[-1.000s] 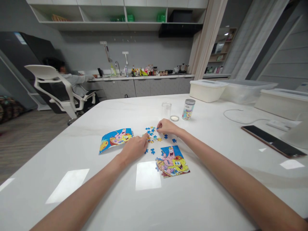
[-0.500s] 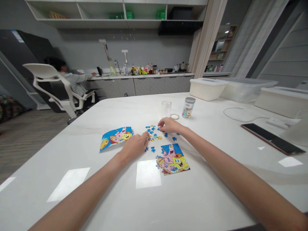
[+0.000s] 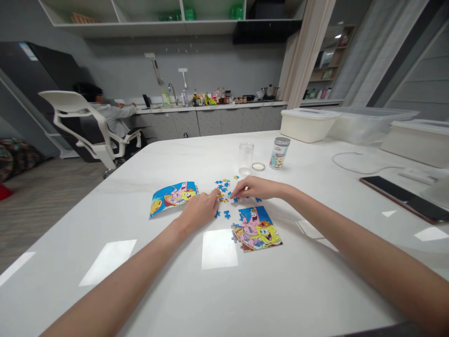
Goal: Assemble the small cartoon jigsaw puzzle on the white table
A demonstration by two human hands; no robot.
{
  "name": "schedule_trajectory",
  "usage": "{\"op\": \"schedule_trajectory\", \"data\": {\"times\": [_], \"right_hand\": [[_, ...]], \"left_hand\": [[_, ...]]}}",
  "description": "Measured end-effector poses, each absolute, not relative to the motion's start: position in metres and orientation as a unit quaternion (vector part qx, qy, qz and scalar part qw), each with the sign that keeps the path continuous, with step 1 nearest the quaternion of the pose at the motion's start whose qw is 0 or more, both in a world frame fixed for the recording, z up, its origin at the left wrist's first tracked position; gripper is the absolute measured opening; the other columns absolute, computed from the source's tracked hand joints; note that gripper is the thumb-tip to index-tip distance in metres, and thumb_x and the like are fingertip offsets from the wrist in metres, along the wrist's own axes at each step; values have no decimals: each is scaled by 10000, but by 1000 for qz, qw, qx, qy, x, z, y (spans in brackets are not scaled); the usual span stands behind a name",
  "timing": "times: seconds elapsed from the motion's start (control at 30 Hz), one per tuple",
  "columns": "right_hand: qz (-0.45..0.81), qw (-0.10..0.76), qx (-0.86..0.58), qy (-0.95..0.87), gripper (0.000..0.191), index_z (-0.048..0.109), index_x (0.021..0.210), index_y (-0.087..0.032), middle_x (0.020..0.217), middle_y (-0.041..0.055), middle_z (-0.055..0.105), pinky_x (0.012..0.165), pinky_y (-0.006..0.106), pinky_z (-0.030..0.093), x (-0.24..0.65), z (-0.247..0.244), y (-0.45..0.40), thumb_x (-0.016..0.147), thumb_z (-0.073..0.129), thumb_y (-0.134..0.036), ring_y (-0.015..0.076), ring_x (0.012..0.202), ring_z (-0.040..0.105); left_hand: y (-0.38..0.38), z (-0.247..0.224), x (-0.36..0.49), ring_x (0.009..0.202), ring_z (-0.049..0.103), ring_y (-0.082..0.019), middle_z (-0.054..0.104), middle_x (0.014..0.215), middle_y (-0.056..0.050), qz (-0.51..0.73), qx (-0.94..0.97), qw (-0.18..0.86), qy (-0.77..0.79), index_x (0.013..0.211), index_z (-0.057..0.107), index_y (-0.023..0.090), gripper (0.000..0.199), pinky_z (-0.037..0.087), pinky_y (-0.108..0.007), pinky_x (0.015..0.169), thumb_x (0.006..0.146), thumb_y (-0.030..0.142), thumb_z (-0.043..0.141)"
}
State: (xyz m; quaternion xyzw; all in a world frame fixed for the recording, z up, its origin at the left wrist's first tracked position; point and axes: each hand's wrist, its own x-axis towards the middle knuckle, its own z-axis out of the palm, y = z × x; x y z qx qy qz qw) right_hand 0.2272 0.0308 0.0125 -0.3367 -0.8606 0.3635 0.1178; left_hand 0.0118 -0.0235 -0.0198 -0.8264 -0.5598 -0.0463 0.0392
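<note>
As arms point(image 3: 333, 210) reach, left hand point(image 3: 198, 210), right hand point(image 3: 254, 188) curl over puzzle pieces point(image 3: 222, 187); pinch unclear

Bright, even overhead light falls across a white tabletop point(image 3: 164, 164), throwing a hard rectangular glare patch point(image 3: 219, 249) just below the left hand point(image 3: 198, 209) and a second glare patch point(image 3: 107, 262) farther out to its left. A smaller glare patch point(image 3: 427, 233) lies well beyond the right hand point(image 3: 257, 188). Shadows under both hands stay faint. Wide-angle distortion bows the wall shelves point(image 3: 150, 18) and slants the curtain point(image 3: 312, 51) toward the frame's edges, while the dimmer far room loses fine detail.
</note>
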Motion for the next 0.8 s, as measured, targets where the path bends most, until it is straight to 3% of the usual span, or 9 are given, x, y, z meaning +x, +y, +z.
{"op": "schedule_trajectory", "data": {"times": [0.07,0.2,0.37,0.53,0.8], "right_hand": [[372,128,-327,-859,310,750,961,-182,987,34,746,802,227,492,227,14,18,808,507,-64,134,902,662],[384,138,-351,-843,281,707,1034,-149,927,48,737,726,228,502,227,11,2,804,552,-102,138,813,662],[369,153,-366,-841,180,708,895,-143,887,45,730,721,214,492,228,9,-2,804,557,-110,134,814,654],[349,151,-366,-849,183,715,879,-158,877,27,727,717,210,480,228,9,-2,801,554,-121,127,808,644],[349,146,-335,-863,186,700,929,-154,879,52,713,717,264,476,225,4,-3,805,568,-197,149,792,627]], "left_hand": [[-23,-20,12,772,675,-263,693,809,-103,-48,-829,46,-555,1217,529,197,331,464,-336,687,966,264,323],[-24,-19,11,759,671,-259,691,800,-100,-51,-831,51,-551,1212,533,190,340,459,-332,682,968,258,305],[-33,-10,10,687,654,-226,685,726,-72,-51,-856,71,-509,1212,556,191,367,455,-317,651,964,278,299],[-41,-7,6,597,620,-181,646,608,-36,2,-920,52,-389,1185,604,219,375,445,-296,616,943,302,330],[-32,-20,-1,398,483,-121,579,480,13,-98,-945,131,-283,1067,657,218,326,292,-244,438,937,250,360]]}}
